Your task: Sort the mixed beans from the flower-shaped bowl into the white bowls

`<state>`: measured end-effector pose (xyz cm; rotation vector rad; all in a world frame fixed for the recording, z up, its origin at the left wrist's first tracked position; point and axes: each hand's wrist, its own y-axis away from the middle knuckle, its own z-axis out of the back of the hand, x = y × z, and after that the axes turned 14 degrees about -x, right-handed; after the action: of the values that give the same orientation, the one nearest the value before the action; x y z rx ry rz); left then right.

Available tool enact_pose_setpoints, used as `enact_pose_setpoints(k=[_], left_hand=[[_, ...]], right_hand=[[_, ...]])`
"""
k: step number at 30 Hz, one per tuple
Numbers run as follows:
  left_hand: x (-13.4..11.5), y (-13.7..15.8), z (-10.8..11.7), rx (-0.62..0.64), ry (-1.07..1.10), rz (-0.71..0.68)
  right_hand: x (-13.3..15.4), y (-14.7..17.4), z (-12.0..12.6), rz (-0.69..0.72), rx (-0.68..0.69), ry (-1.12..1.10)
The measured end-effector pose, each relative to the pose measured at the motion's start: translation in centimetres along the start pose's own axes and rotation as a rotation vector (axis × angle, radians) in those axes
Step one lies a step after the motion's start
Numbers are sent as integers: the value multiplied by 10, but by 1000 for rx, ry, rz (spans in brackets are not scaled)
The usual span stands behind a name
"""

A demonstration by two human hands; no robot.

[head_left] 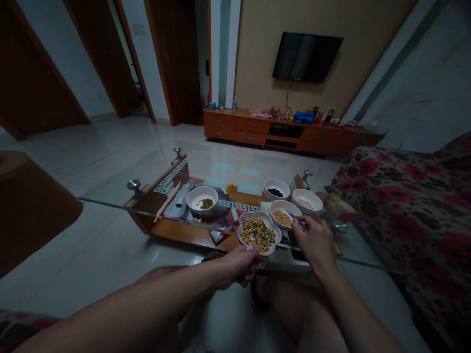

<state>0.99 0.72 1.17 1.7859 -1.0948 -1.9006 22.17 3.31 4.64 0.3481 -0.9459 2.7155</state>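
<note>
My left hand (pixel 241 267) is closed on the near edge of a flower-shaped dish (pixel 278 236) with a purple-tinted rim. In the dish lie mixed yellow beans and small green beans. My right hand (pixel 314 241) pinches blue tweezers (pixel 300 220), their tips over a white bowl (pixel 273 208) of yellow beans. Behind that stand a white bowl (pixel 267 184) of black beans and a white bowl (pixel 319 197) with pale pieces. Further left, a white bowl (pixel 189 198) contains green beans.
All the dishes stand on a glass coffee table (pixel 110 206) with metal knobs. Wooden chopsticks (pixel 167 202) lie at its left. A floral-covered sofa (pixel 397 206) is on the right. Across the room are a TV cabinet (pixel 252 126) and a wall television (pixel 307 58).
</note>
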Motion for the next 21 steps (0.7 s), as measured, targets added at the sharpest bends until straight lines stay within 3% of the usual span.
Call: enact_pose_setpoints(k=[8, 15, 21], left_hand=[[0, -1, 0, 19, 10, -2], [2, -3, 1, 10, 7, 8], [-1, 1, 1, 3, -7, 16]], right_hand=[[1, 0, 0, 10, -4, -39], [10, 8, -6, 215, 311, -130], [17, 9, -9, 213, 446, -82]])
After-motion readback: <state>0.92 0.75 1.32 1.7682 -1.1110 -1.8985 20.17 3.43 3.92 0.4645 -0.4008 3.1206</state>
